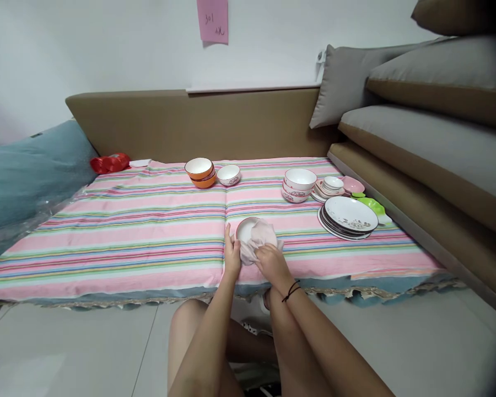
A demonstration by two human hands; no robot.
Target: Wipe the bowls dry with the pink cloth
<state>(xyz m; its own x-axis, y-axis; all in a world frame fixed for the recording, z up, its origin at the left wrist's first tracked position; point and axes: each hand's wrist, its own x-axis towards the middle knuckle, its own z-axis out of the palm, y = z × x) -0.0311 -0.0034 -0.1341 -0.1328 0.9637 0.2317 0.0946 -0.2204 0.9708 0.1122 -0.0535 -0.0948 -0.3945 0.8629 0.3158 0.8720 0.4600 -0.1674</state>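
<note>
My left hand (232, 255) grips a small white bowl (245, 229) by its left rim, tilted on edge over the striped sheet (149, 231). A pale pink cloth (262, 237) is pressed against the bowl's inside and right side, with my right hand (273, 262) closed on it. A black band circles my right wrist. Both hands sit near the front edge of the bed.
Stacked orange bowls (200, 171) and a small white bowl (228, 175) stand at the back middle. At right are stacked patterned bowls (298, 184), small saucers (330, 187), a plate stack (349, 216), a pink dish (352, 184) and a green dish (374, 207). Cushions (417, 110) rise on the right; a red bag (109, 162) lies back left.
</note>
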